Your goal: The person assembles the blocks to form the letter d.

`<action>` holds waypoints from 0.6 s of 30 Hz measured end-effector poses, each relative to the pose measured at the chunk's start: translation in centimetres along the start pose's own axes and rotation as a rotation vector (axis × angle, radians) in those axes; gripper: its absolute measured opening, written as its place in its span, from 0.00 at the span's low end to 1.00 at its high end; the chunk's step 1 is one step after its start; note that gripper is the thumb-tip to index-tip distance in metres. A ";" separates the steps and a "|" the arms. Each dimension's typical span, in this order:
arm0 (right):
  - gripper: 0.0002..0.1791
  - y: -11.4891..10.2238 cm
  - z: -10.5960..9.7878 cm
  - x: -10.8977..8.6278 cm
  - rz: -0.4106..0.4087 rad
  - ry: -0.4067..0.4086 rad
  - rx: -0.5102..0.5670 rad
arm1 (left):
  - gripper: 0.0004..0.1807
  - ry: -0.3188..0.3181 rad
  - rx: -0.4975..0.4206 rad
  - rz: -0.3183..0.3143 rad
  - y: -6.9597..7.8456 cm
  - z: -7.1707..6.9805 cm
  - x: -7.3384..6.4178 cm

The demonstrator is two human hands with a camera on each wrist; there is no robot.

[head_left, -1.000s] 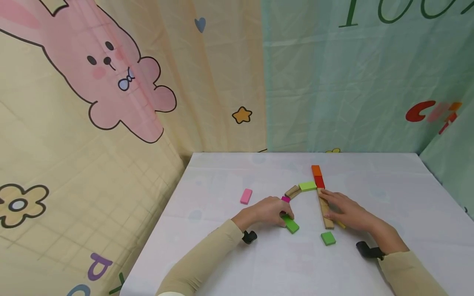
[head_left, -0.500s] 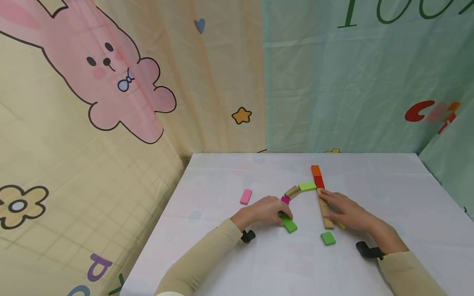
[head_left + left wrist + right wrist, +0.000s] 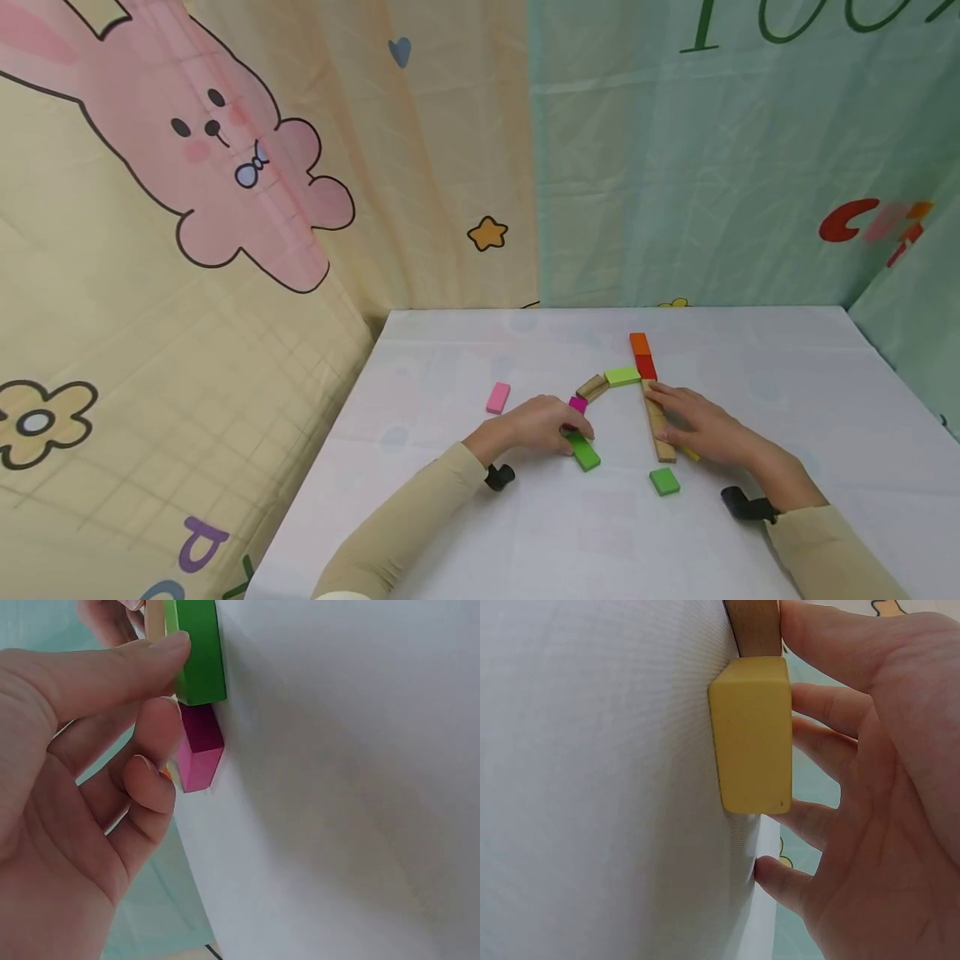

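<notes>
My left hand (image 3: 534, 429) pinches a green block (image 3: 583, 452) between thumb and fingers, low over the table. In the left wrist view a magenta block (image 3: 201, 754) sits right by the green one's end. A brown wooden block (image 3: 592, 386) and a lime block (image 3: 622, 377) continue the curve to a straight row. Red (image 3: 646, 367) and orange (image 3: 639, 343) blocks form that row's far end, and plain wooden blocks (image 3: 660, 442) its near part. My right hand (image 3: 708, 429) rests on the wooden part with spread fingers. A yellow block (image 3: 751, 746) lies under this hand, mostly hidden from above.
A pink block (image 3: 498, 397) lies alone left of the curve. Another green block (image 3: 664, 481) lies near the row's close end. The white table (image 3: 450, 350) ends at a patterned curtain (image 3: 420, 167). Black wrist cameras (image 3: 748, 505) hang below both wrists.
My left hand has shifted slightly left with the green block, drawing its near end away from the wooden row. My right hand stays in place.
</notes>
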State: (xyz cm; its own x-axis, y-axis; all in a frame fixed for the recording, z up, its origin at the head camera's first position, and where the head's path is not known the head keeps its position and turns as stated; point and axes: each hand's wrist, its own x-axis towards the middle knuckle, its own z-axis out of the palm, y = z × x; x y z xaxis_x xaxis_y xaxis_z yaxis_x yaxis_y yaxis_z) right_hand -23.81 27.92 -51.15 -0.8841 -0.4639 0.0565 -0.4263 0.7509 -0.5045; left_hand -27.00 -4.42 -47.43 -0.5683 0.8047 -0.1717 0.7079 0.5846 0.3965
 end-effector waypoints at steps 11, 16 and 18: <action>0.44 -0.1 0.2 0.1 -0.005 -0.004 0.009 | 0.15 0.143 -0.165 0.023 -1.6 -2.7 -1.4; 0.45 -0.1 0.1 0.1 0.003 -0.006 -0.001 | 0.14 0.227 -0.185 -0.011 -2.8 -3.7 -2.1; 0.45 -0.1 0.0 0.0 0.007 -0.006 -0.006 | 0.13 0.261 -0.187 -0.028 -3.3 -4.0 -2.3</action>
State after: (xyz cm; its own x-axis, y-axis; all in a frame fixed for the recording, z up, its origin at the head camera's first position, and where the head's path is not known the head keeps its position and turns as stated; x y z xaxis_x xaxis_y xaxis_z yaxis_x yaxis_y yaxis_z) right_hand -23.79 27.82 -51.12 -0.8860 -0.4613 0.0477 -0.4210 0.7569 -0.4999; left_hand -29.70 -8.63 -44.77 -0.6916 0.7210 0.0425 0.6150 0.5571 0.5580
